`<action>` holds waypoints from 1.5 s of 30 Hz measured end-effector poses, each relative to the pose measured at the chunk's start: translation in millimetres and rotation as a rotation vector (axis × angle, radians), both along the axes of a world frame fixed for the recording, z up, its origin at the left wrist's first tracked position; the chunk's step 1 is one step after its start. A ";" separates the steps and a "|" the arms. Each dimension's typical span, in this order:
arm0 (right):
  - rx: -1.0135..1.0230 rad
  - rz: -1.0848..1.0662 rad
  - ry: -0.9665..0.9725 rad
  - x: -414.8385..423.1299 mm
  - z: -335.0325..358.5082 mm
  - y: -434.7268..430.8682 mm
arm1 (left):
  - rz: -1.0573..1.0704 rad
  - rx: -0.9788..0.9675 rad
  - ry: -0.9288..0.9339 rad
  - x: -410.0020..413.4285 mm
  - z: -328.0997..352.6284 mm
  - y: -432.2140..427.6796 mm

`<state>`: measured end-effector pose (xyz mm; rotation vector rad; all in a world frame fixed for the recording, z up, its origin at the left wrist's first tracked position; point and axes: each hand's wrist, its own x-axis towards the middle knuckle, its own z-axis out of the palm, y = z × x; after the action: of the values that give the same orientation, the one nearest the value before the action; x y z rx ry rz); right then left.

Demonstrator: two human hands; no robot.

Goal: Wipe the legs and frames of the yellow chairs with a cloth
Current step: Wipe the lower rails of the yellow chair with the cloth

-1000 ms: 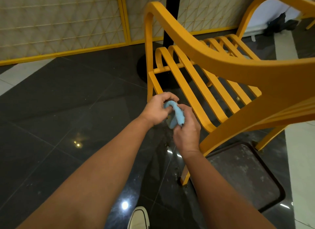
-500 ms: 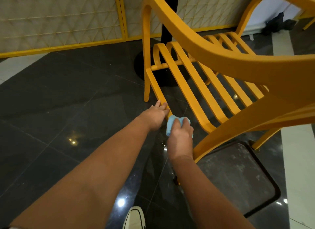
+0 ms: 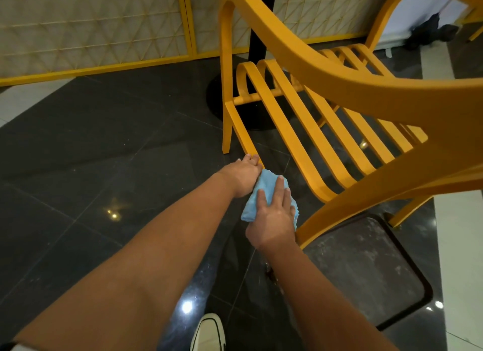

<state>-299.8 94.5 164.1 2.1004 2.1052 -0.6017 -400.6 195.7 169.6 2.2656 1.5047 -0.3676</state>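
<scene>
A yellow slatted chair (image 3: 313, 131) fills the right half of the head view, its curved armrest crossing close in front of me. My left hand (image 3: 243, 176) grips the near end of the chair's left seat rail (image 3: 240, 131), fingertips curled over its top. Just beside it, my right hand (image 3: 274, 217) lies flat with straight fingers on a light blue cloth (image 3: 262, 184) and presses it against the same rail. The rail's lower end is hidden under the cloth and hand.
A black table pole (image 3: 257, 18) and its round base (image 3: 217, 99) stand behind the chair. A yellow-framed lattice screen (image 3: 91, 31) runs along the back. A dark worn mat (image 3: 366, 267) lies under the chair's near leg. My white shoe (image 3: 207, 332) is on the glossy dark tiles.
My hands held the bunched cloth together a second ago. The left hand has since taken hold of the seat rail, and the right has spread the cloth flat on the rail.
</scene>
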 end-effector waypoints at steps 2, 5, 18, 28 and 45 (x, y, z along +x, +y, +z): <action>-0.050 0.018 -0.019 -0.8 -1.4 2.5 | -0.008 0.013 0.000 0.7 1.8 -1.8; -0.107 -0.028 -0.022 -3.8 0.4 3.8 | -0.005 0.026 -0.026 0.5 1.8 -4.6; -0.167 -0.177 -0.018 -10.8 5.2 1.1 | 0.012 0.164 -0.083 2.1 -15.9 -5.1; -0.212 -0.155 -0.047 -12.5 5.6 -6.7 | 0.075 0.128 -0.109 3.2 -26.0 -0.4; -0.255 -0.181 -0.151 -22.2 3.5 -7.4 | 0.056 0.126 -0.081 3.4 -18.3 3.3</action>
<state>-322.0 87.1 167.6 2.1289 1.6745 -0.6688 -397.2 199.0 151.3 2.2987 1.5859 -0.1664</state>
